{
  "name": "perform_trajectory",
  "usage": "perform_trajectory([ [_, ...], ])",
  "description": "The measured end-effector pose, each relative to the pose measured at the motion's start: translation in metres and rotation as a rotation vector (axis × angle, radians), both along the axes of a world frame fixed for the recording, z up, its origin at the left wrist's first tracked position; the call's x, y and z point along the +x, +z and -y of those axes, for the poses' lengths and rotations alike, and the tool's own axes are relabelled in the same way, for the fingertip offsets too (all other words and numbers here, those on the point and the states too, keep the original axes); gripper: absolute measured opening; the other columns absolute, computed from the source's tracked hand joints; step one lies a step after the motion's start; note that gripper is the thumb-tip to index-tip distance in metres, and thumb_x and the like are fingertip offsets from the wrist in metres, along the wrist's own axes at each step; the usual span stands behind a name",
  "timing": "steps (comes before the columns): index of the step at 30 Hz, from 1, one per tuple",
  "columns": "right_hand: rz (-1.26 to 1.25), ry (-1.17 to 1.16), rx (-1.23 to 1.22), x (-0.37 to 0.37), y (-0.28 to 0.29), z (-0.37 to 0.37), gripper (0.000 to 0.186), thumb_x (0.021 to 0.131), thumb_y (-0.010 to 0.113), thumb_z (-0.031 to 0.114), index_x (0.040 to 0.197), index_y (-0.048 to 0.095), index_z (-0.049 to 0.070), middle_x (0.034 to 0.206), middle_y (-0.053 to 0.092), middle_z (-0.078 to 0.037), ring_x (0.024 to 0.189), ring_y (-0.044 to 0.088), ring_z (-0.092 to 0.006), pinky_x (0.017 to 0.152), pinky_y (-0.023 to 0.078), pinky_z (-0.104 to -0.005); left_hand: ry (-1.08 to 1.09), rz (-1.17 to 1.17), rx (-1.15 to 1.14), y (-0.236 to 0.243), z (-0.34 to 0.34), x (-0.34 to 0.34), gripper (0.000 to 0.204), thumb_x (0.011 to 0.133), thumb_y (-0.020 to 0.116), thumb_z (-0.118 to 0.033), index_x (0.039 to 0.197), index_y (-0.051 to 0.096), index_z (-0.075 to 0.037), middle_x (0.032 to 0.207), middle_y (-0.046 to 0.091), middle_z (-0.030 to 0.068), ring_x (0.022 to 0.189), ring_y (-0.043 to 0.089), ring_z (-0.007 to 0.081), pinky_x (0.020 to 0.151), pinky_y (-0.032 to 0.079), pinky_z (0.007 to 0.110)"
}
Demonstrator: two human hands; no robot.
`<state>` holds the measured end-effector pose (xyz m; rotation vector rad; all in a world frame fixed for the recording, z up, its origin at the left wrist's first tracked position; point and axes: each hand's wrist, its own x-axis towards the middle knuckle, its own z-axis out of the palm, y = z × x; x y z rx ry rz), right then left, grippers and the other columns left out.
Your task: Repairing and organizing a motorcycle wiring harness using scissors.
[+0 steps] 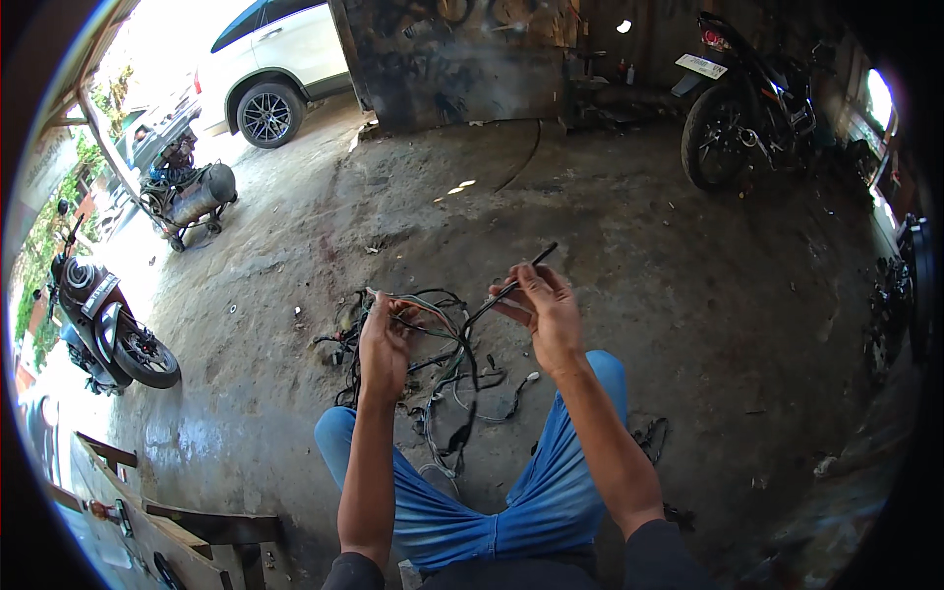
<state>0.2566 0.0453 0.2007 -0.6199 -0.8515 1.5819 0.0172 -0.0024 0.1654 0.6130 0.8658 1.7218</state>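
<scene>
A wiring harness (473,369) of black-wrapped and coloured wires hangs between my two hands and trails onto the ground between my knees. My left hand (386,344) pinches several thin coloured wires at its fingertips, at the left of the bundle. Higher and to the right, my right hand (544,310) grips a black-sheathed branch of the harness, whose dark end sticks out past my fingers. Connectors, one of them a white plug (533,377), lie at the ends of loose branches below. My left hand and arm hide part of the tangle.
A motorcycle (733,118) stands at the back right, another motorcycle (108,315) at the left. Beyond are an air compressor (197,197), a white car (280,69) and a dark metal panel (452,64). A wooden bench (177,531) is at the lower left.
</scene>
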Motion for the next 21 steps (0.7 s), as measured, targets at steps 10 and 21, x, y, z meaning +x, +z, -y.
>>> perform_trajectory([
  [10, -0.048, -0.433, -0.06, 0.086, -0.032, -0.061, 0.014, 0.1, 0.066, 0.023, 0.097, 0.061, 0.011, 0.085, 0.067, -0.006, 0.077, 0.069, -0.0197, 0.074, 0.06, -0.0337, 0.05, 0.388, 0.1, 0.003, -0.045, -0.045, 0.047, 0.11, 0.038, -0.045, 0.077, 0.035, -0.012, 0.067, 0.027, -0.0016, 0.056, 0.023, 0.0125, 0.052, 0.027, 0.03],
  [21, 0.691, -0.818, -0.113, 0.348, -0.179, 0.003, 0.034, 0.107, 0.052, 0.032, 0.124, 0.068, 0.008, 0.078, 0.046, 0.005, 0.06, 0.044, -0.0041, 0.051, 0.038, -0.0216, 0.229, 0.37, 0.107, 0.006, -0.04, -0.19, 0.045, 0.111, 0.036, -0.041, 0.076, 0.038, -0.013, 0.066, 0.025, -0.0023, 0.057, 0.022, 0.0124, 0.052, 0.024, 0.03],
])
